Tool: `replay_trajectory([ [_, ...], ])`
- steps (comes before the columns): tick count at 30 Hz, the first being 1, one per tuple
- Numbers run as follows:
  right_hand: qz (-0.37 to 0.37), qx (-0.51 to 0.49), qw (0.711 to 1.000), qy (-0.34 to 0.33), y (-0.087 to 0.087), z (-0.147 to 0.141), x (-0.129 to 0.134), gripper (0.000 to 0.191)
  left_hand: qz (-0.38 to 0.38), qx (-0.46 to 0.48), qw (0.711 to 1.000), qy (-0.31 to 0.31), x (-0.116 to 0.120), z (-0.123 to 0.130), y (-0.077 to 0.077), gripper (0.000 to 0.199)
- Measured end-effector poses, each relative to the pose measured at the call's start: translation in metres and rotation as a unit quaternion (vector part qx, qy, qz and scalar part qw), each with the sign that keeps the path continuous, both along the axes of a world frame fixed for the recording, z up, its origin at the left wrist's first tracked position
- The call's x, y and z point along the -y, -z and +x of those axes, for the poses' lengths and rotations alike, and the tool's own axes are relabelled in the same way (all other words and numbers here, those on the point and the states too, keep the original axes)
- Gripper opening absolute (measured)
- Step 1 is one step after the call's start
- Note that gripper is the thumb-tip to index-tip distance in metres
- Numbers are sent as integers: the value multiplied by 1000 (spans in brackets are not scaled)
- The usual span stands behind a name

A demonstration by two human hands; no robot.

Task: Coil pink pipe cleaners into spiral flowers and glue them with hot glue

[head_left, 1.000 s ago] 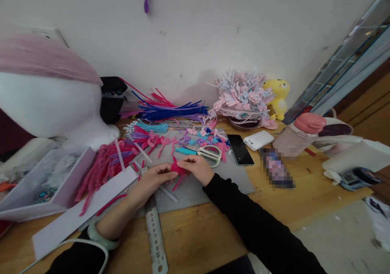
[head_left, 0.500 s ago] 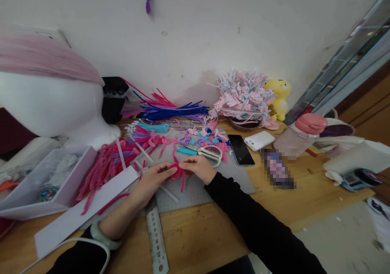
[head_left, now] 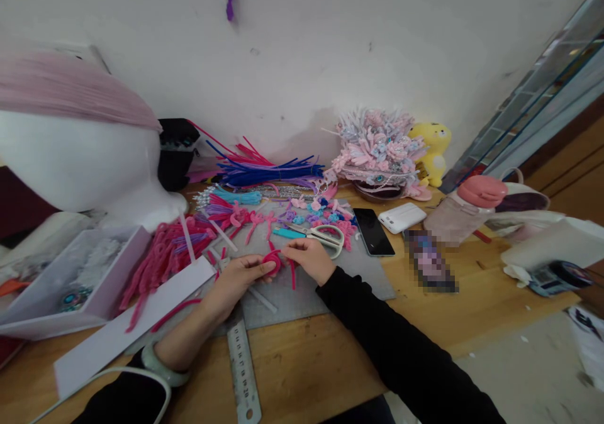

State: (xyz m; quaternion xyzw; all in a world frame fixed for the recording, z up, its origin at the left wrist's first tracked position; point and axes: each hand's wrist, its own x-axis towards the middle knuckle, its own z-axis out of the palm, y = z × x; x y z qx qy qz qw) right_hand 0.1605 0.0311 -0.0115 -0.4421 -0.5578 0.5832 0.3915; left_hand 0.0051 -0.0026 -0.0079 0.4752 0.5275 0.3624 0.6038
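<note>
Between thumb and fingers, my left hand [head_left: 249, 270] pinches a bright pink pipe cleaner [head_left: 272, 262] that is bent into a round loop. Just to its right, my right hand [head_left: 309, 259] is closed on the same pipe cleaner, and a straight end hangs down below its fingertips. Both hands are over the grey cutting mat [head_left: 302, 304]. White-handled scissors [head_left: 330, 240] lie behind my right hand, beside a turquoise strip [head_left: 287, 233]. A steel ruler [head_left: 244, 367] extends from under my left hand toward the front edge.
At left are a white box [head_left: 89, 311], a white board [head_left: 136, 323] and a heap of pink pipe cleaners [head_left: 165, 257]. Blue bundles [head_left: 268, 171] and a decorated pink headpiece [head_left: 377, 153] stand behind. A black phone [head_left: 374, 232] and a pink-lidded bottle [head_left: 453, 216] are at right.
My right hand has shifted slightly right, away from the loop, drawing the pipe cleaner's loose end along with it. My left hand holds nearly the same place.
</note>
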Motion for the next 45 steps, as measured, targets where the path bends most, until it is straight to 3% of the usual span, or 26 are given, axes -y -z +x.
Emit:
replay_trajectory([
  [9, -13, -4, 1000, -9, -2, 0, 1, 13, 53, -10, 997, -48, -3, -5, 5, 22],
  [14, -56, -34, 997, -45, 2, -3, 3, 14, 97, -122, 988, -4, 1, -1, -3, 22],
  [19, 11, -4, 997, -71, 5, -4, 6, 20, 84, -188, 978, 24, 5, 4, -11, 23],
  [28, 62, 55, 994, -71, 0, -2, 5, 17, 92, -168, 981, 33, 0, 0, -2, 25],
  [36, 92, 90, 989, -67, 5, 1, 5, 11, 89, -183, 979, 17, 0, -1, -8, 25],
  [45, 110, 103, 986, -76, 9, -1, 5, 7, 112, -169, 979, 24, 1, 0, -4, 24],
])
